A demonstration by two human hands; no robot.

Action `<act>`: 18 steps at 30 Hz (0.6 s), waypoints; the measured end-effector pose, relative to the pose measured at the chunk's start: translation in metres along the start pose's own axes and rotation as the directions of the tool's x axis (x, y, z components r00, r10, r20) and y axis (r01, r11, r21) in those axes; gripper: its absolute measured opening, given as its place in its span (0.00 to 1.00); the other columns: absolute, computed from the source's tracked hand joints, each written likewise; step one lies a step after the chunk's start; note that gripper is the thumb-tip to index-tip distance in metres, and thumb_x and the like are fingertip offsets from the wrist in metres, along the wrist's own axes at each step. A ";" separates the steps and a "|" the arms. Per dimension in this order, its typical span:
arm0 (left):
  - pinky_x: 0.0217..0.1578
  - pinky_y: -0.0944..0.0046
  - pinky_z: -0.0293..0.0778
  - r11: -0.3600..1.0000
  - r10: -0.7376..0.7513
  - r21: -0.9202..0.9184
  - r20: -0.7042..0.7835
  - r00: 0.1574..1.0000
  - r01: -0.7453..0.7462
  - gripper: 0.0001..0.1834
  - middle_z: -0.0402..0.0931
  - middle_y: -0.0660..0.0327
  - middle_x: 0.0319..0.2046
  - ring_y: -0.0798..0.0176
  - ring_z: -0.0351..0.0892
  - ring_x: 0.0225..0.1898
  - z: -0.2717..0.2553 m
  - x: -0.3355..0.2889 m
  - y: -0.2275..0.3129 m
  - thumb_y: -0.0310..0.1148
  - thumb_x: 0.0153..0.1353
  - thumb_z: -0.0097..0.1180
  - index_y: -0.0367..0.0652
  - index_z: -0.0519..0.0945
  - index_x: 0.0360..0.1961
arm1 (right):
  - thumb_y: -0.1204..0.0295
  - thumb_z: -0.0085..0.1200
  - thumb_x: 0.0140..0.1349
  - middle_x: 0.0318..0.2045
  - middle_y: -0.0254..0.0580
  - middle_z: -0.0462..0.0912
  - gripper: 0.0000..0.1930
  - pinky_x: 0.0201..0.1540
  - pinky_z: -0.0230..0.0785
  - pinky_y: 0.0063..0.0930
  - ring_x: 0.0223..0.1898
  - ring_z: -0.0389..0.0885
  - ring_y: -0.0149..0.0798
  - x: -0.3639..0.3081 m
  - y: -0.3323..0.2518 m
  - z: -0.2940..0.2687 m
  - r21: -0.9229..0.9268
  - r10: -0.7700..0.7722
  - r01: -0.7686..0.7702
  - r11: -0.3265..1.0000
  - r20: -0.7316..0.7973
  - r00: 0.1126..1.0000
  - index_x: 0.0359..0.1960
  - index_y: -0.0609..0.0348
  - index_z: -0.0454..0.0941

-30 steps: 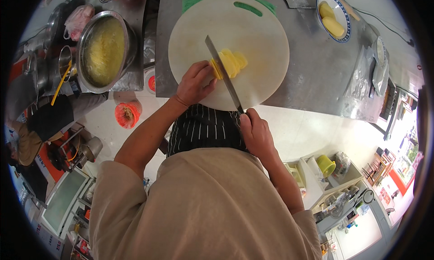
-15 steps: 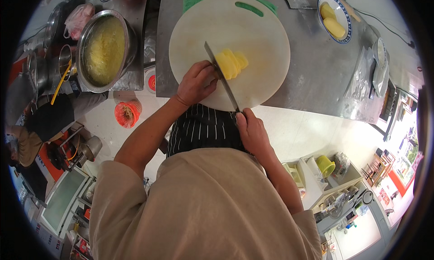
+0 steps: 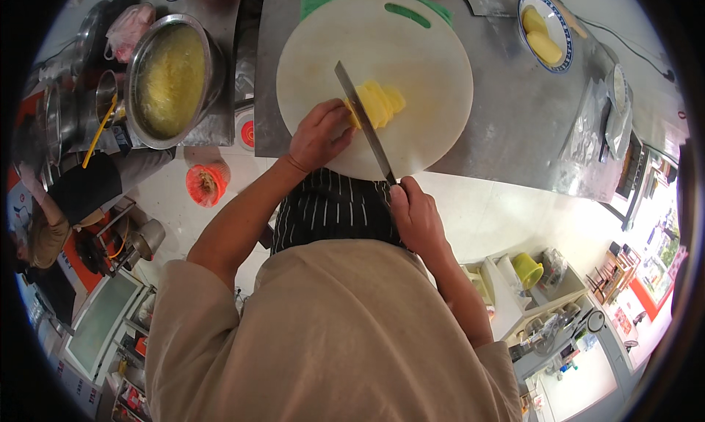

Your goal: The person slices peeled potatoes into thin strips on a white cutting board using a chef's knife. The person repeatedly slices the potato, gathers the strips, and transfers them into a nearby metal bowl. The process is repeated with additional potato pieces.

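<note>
My right hand (image 3: 417, 215) is closed round the handle of a kitchen knife (image 3: 372, 134), whose blade slants up and left across the round white cutting board (image 3: 433, 69). Overlapping yellow potato slices (image 3: 383, 104) lie fanned out just right of the blade. On the blade's other side my left hand (image 3: 320, 137) has its fingers curled down, pressed on the potato at the cut. That piece is mostly hidden by the fingers and the blade.
On the left counter stands a steel basin (image 3: 172, 84) of yellow shreds in liquid. A blue-rimmed bowl (image 3: 563, 36) with peeled potatoes and a cleaver (image 3: 488, 0) lie beyond the board. A red basket (image 3: 205, 185) is on the floor; another person (image 3: 55, 227) is at far left.
The knife has shifted slightly right and its blade shows a broader face, with my right hand moving along. My left hand stays almost in place. The other person's arm at far left has moved.
</note>
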State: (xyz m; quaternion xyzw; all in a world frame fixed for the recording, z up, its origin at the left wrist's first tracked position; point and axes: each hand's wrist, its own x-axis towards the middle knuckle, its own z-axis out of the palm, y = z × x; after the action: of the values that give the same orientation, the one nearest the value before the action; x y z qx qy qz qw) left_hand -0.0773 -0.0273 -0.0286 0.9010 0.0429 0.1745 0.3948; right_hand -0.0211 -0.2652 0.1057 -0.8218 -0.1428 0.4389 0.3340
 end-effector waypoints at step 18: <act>0.50 0.55 0.80 0.999 0.035 0.035 0.003 0.999 -0.035 0.24 0.77 0.52 0.53 0.47 0.81 0.50 -0.001 0.002 -0.001 0.28 0.53 0.71 0.40 0.79 0.52 | 0.59 0.43 0.76 0.32 0.69 0.81 0.17 0.41 0.69 0.61 0.39 0.77 0.75 0.023 0.015 0.023 -0.053 -0.002 -0.002 0.999 -0.071 0.998 0.44 0.65 0.70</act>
State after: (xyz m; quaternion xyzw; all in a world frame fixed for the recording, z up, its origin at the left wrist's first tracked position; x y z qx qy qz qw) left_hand -0.0758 -0.0256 -0.0286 0.9085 0.0298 0.1797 0.3761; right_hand -0.0278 -0.2544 0.0715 -0.8453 -0.1424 0.4057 0.3171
